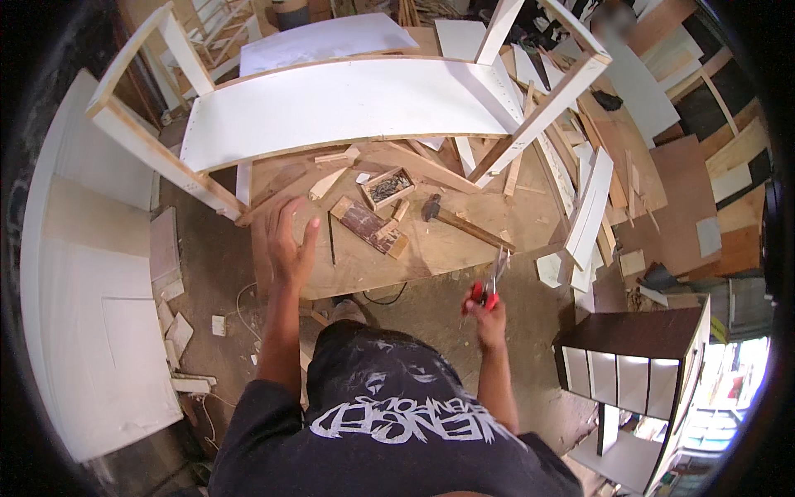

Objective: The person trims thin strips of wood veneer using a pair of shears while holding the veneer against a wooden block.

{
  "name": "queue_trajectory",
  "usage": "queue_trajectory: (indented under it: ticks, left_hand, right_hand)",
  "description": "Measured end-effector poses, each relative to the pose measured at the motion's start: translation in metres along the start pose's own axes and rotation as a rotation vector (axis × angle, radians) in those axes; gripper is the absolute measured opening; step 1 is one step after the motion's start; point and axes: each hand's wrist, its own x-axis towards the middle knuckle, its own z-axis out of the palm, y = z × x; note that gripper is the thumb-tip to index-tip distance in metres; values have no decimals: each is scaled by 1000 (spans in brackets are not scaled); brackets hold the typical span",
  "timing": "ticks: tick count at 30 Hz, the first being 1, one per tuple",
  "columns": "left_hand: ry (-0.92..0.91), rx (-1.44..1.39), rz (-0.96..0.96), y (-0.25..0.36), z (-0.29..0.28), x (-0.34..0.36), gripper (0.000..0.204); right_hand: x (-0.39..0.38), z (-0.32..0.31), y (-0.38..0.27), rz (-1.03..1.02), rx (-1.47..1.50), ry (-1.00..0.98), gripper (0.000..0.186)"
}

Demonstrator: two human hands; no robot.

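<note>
My left hand [290, 247] is over the left edge of the wooden workbench [431, 255], fingers stretched and thumb apart, holding nothing. Past the bench's near edge, my right hand [487, 321] is closed around red-handled scissors [500, 267], their metal blades pointing away from me. A hammer [465, 225] lies just beyond the blades. Between my hands are a small wooden box [379, 180] of nails or screws, a brown-faced wood piece [363, 224] and a thin dark stick [333, 240]. Across the bench's far side stands a white wooden frame [348, 103] with upright legs.
White panels [91, 331] stand at the left. Wood strips and offcuts [588, 203] are piled at the right of the bench. A brown-and-white cabinet [629, 356] stands at the lower right. Scraps [177, 333] and a cable [389, 296] lie on the floor.
</note>
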Motion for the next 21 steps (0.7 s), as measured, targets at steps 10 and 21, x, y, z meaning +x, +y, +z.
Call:
queue_trajectory:
  ticks: [10, 21]
  left_hand:
    - [-530, -139, 142, -61, 11, 115, 43]
    - [-538, -214, 109, -60, 12, 108, 46]
  right_hand:
    - [85, 186, -170, -348, -1149, -303, 36]
    - [178, 192, -190, 64, -1299, -777, 38]
